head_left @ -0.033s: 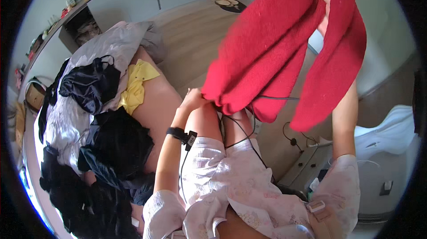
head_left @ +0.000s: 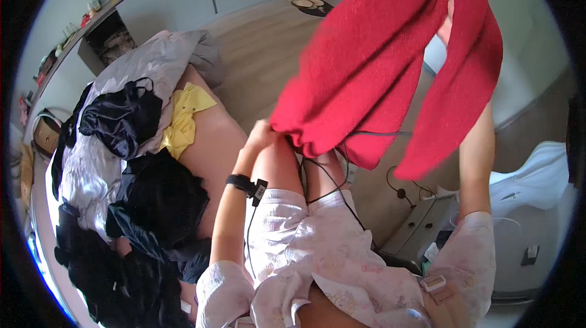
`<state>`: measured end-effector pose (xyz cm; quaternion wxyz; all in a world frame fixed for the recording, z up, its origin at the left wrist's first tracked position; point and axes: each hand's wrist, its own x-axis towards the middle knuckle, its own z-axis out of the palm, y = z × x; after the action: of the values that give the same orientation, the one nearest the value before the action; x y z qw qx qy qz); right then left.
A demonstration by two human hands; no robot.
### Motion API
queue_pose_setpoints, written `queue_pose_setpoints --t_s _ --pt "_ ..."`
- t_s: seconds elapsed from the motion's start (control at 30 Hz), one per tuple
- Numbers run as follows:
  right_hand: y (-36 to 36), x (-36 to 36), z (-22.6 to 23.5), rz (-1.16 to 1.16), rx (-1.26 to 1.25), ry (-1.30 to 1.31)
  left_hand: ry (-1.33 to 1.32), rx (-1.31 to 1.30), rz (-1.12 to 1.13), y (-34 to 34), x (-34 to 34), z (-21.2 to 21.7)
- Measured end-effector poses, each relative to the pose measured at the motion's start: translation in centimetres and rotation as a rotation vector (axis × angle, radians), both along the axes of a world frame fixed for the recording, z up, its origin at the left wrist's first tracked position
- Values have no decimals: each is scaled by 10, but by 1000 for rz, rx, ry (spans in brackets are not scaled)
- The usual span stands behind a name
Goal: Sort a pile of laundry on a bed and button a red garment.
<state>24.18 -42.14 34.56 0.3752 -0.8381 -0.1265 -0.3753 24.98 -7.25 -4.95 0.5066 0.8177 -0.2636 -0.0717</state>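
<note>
A fuzzy red knit garment [head_left: 366,65] is stretched slantwise in front of me, over my knees and the floor. My left hand [head_left: 262,136] is closed on its lower left edge, where the cloth bunches up. Raised high at the upper right, my right hand [head_left: 445,4] grips the garment from behind; folds hide most of its fingers. One long red flap, perhaps a sleeve, hangs below that hand. A black band with a small box [head_left: 259,192] is strapped to my left wrist, and a cable runs from it.
On the bed [head_left: 217,135] to my left lie black clothes [head_left: 160,200], a dark satin piece [head_left: 125,117], a yellow garment [head_left: 183,123] and a grey cover [head_left: 155,59]. Cables cross my legs. A grey cabinet [head_left: 421,224] and white cloth [head_left: 528,178] are at right.
My left hand has shifted slightly left, drawing the lower edge of the red garment with it. The right hand stays almost in place.
</note>
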Motion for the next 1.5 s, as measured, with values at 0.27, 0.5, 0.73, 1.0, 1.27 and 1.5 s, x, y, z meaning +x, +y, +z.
queue_pose_setpoints --t_s 0.27,0.5,0.73,1.0,1.27,1.5 --pt "-127 10 -7 -204 81 46 -312 -404 439 83 100 98" --pt "-189 15 -41 -334 38 158 -301 -289 366 98 60 266" --pt "-256 -5 -182 -422 -114 516 -392 111 179 144 -98 271" --pt "-331 -173 -439 -422 -369 1230 250 368 -46 141 -262 126" --pt "-271 -265 -459 -97 -705 1511 594 302 -390 150 -278 50" --pt "-328 -280 -418 -184 409 1871 39 675 -245 -29 -204 58"
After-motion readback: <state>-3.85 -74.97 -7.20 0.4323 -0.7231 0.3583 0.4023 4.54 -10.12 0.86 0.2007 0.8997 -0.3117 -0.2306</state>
